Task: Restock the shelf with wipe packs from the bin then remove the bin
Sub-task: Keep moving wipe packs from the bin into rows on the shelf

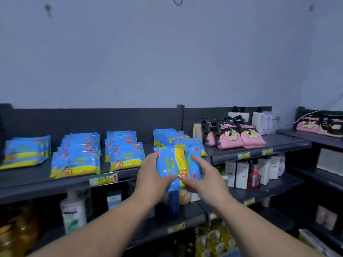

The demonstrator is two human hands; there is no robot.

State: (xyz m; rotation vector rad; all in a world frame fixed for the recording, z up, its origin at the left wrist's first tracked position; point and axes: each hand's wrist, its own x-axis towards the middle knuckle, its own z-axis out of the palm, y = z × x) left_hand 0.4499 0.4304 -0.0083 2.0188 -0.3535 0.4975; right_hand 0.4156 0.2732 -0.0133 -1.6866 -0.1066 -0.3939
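Note:
Both my hands hold a small bundle of blue and yellow wipe packs [176,166] turned on end, just in front of the top shelf [55,184]. My left hand [151,175] grips the bundle's left side with the thumb under it. My right hand [202,175] grips its right side. Directly behind the bundle stands a row of the same wipe packs [170,138]. Further rows of the packs stand to the left [123,154], [78,158], [26,151]. The bin is not in view.
Pink and black packs [235,134] stand on the shelf section to the right, with white bottles [259,121] behind. Lower shelves carry a pump bottle [73,212], white boxes [241,173] and yellow bottles [211,242]. Another shelf unit [319,138] stands at the far right.

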